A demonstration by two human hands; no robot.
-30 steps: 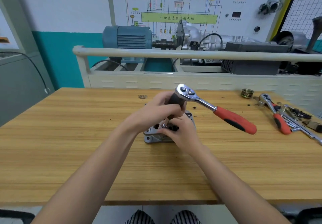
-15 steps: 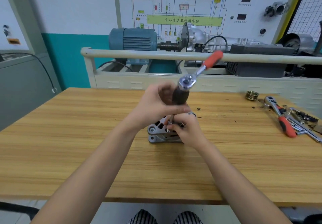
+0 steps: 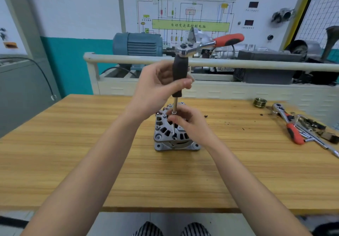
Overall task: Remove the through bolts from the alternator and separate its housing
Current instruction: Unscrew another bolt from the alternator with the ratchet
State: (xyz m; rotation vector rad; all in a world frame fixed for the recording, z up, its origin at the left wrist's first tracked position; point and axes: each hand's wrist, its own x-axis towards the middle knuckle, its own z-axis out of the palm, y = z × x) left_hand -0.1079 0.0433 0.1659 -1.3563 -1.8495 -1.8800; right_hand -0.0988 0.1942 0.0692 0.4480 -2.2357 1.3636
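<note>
The alternator sits near the middle of the wooden tabletop, its vented housing face turned up. Above it a driver with a dark handle stands nearly upright, long axis vertical, its thin shaft running down to a through bolt at the housing. The left hand wraps around the dark handle. The right hand pinches the shaft low, just above the housing. A ratchet caps the handle, its red grip pointing right and far.
</note>
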